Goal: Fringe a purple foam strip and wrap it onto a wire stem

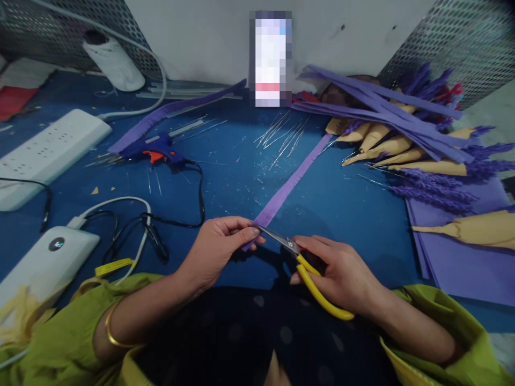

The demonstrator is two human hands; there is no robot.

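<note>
Head camera: Across a blue tabletop (354, 214), a purple strip (295, 179) runs on a slant from the person's left hand (223, 238) up toward tan-wrapped purple flowers (388, 145), fine cuts showing along it. Its far end lies just beside the flowers; whether the two touch cannot be told. The left hand pinches the near end between thumb and fingers, a short tail poking out below. The right hand (341, 268) grips yellow-handled scissors (295, 249), their blades nearly together and pointing left, tips at the strip just beside the left hand. The hands are a little apart, only the scissors spanning the gap, above a dark spotted garment (241, 327) at the near side.

Beyond them, blue surface flanks the strip on both sides, reaching up to a loose fan of thin wires (287, 140). On the left, that room stops at a black cord (201, 198) looping from a blue glue gun (161, 147); farther out sits a white power strip (52, 150). On the right, purple sheets (475, 268) lie with their near corner by the green right sleeve (446, 316). More purple strips (422, 104) overlie the flowers. A white panel (193, 37) bounds the back, a blurred screen (267, 59) before it.
</note>
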